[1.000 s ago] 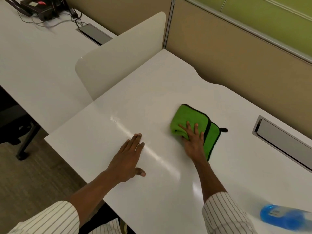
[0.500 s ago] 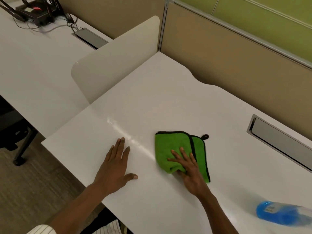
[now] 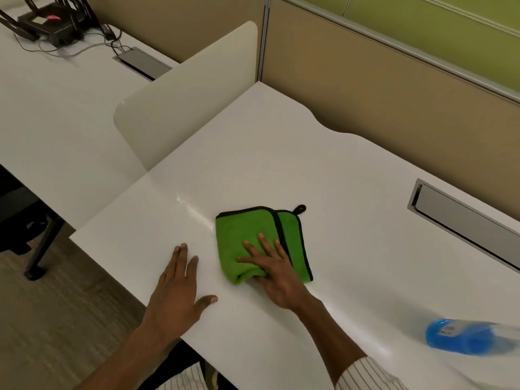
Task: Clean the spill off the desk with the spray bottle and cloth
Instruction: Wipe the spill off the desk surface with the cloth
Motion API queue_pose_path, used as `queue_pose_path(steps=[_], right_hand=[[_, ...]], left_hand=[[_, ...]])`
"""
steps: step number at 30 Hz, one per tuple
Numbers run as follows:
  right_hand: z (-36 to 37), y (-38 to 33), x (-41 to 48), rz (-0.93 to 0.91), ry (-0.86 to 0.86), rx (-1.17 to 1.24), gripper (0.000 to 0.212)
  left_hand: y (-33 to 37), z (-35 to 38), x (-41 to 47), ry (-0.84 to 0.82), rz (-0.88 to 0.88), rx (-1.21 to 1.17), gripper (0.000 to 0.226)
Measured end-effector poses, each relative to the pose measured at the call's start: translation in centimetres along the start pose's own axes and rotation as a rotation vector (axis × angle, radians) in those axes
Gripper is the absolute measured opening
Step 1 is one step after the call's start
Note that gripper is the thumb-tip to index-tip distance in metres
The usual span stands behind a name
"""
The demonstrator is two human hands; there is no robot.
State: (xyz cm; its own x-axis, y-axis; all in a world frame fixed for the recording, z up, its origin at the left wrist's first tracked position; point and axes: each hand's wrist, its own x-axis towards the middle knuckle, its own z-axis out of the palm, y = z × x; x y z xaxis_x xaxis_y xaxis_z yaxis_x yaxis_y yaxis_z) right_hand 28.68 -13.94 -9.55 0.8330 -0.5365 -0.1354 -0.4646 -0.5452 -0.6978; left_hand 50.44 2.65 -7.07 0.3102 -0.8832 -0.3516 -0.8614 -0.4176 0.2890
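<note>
right hand [image 3: 277, 273] lay flat with fingers spread, pressing the folded green microfibre cloth [image 3: 253, 237] onto the desk [image 3: 351, 220] mid-frame, probably for wiping pressure. left hand [image 3: 177, 291] was open and flat too, bracing. spray bottle [image 3: 464, 340] lay parked lower right.

We have one view only, worn on the head, looking forward and steeply down at the white surface [image 3: 351, 192]. We sit close: both forearms come in from the bottom edge. The wide lens bends the partition wall [image 3: 394, 88] across the top, and it takes in the next desk [image 3: 56, 114] at left and floor [image 3: 56, 319] below it.
</note>
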Motion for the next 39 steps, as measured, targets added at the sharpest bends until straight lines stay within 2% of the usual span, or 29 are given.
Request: queue_pose_path(steps=[5,9,11,13,16,19,22,25,29,34,37,39], right_hand=[[-2.3,2.7,-3.4,0.055,0.066,0.032,0.040],[-3.4,2.6,1.3,0.253,0.221,-0.006,0.049],[-3.2,1.3,4.9,0.313,0.227,-0.032,0.053],[-2.4,-0.2,7.8,0.275,0.154,-0.093,0.049],[-0.6,-2.5,9.2,0.105,0.015,-0.115,0.047],[1.4,-3.4,6.4,-0.045,-0.068,-0.080,0.046],[2.0,-2.7,1.2,-0.073,-0.087,-0.043,0.048],[0.5,-0.8,-3.9,0.025,-0.022,-0.008,0.048],[-1.9,1.4,-8.9,0.252,0.193,0.020,0.050],[1.5,-0.9,-11.0,0.535,0.479,0.037,0.053],[5.4,-3.7,-9.0,0.663,0.532,-0.003,0.070],[6.3,-4.4,-7.2,0.592,0.486,-0.074,0.080]], left_hand=[[-1.2,-0.2,-0.7,0.004,-0.041,-0.026,0.127],[-1.9,0.6,-1.3,0.005,-0.054,-0.013,0.115],[-2.0,0.8,-1.6,-0.014,-0.063,0.013,0.112],[-1.9,0.8,-1.7,-0.019,-0.058,0.035,0.110],[-1.8,0.6,-1.8,-0.004,-0.044,0.069,0.108],[-1.8,0.4,-1.9,0.002,-0.040,0.092,0.108],[-1.9,0.1,-2.0,0.015,-0.027,0.082,0.108],[-1.8,0.0,-2.1,0.042,-0.025,0.061,0.107],[-1.5,0.1,-2.2,0.019,-0.047,0.048,0.107],[-1.1,0.1,-2.1,0.021,-0.067,0.041,0.108],[-0.9,0.2,-2.1,0.027,-0.077,0.060,0.108],[-0.8,0.2,-2.0,0.039,-0.081,0.052,0.108]])
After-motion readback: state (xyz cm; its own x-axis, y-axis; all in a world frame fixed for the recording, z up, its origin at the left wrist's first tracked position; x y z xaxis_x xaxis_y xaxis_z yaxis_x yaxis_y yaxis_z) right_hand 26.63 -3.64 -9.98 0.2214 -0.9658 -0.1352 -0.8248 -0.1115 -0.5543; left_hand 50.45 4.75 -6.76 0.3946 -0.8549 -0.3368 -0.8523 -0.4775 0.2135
